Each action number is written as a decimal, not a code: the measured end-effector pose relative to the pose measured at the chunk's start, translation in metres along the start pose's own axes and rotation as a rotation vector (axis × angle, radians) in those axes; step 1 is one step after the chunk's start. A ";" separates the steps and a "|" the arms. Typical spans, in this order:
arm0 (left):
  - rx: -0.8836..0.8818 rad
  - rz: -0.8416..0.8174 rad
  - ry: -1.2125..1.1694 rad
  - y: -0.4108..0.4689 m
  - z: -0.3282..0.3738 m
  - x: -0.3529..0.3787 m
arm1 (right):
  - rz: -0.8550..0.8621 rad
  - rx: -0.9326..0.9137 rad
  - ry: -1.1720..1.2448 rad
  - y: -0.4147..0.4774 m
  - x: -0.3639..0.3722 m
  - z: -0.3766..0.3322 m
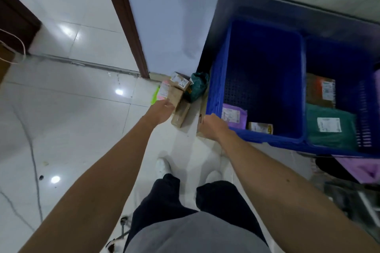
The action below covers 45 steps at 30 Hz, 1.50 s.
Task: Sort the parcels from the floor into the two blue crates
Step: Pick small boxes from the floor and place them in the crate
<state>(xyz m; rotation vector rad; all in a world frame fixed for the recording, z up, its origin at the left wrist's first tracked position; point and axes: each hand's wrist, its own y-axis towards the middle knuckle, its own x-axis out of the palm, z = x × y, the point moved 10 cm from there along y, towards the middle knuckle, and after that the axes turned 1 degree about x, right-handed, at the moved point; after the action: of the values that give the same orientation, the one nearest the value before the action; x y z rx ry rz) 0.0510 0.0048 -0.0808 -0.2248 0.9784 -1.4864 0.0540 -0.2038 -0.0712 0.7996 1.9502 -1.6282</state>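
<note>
Several parcels lie on the floor in the corner by the wall. My left hand (163,110) pinches the near corner of a brown box with a pink label (171,93) on top of the pile. Behind that box are a box with a handwritten label (181,81) and a dark green bag (197,86); a flat brown box (181,117) lies under it. My right hand (213,127) is closed on a flat brown parcel (201,118) standing against the left blue crate (216,88), which holds a purple bag (234,116) and a small brown box (260,128). The right blue crate (368,109) holds a green bag (329,127) and an orange-labelled box (320,90).
A dark wooden door frame (127,22) and a white wall meet the floor just behind the pile. The glossy white tiled floor (72,119) spreads to the left. My legs and white shoes (163,167) stand right below the pile. Purple bags (362,168) lie under the crates at the right.
</note>
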 end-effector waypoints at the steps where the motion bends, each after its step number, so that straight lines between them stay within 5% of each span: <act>1: -0.023 -0.011 -0.010 0.008 -0.011 0.005 | -0.032 0.006 0.002 0.006 0.010 0.000; 7: -0.123 -0.009 -0.170 0.059 -0.076 0.033 | -0.132 0.030 0.066 0.072 0.082 0.000; 22: -0.085 0.051 0.016 0.306 -0.240 0.165 | -0.144 0.070 0.152 0.352 0.304 0.054; 31: -0.144 0.200 -0.203 0.457 -0.332 0.226 | -0.082 0.113 0.433 0.503 0.394 0.078; 45: -0.098 0.069 -0.149 0.466 -0.321 0.274 | -0.017 0.250 0.923 0.513 0.408 0.085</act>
<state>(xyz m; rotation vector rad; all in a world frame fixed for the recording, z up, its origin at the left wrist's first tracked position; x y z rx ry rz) 0.1220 -0.0350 -0.7039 -0.3637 0.9304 -1.3412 0.1177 -0.1688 -0.7277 1.8931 2.3176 -1.6850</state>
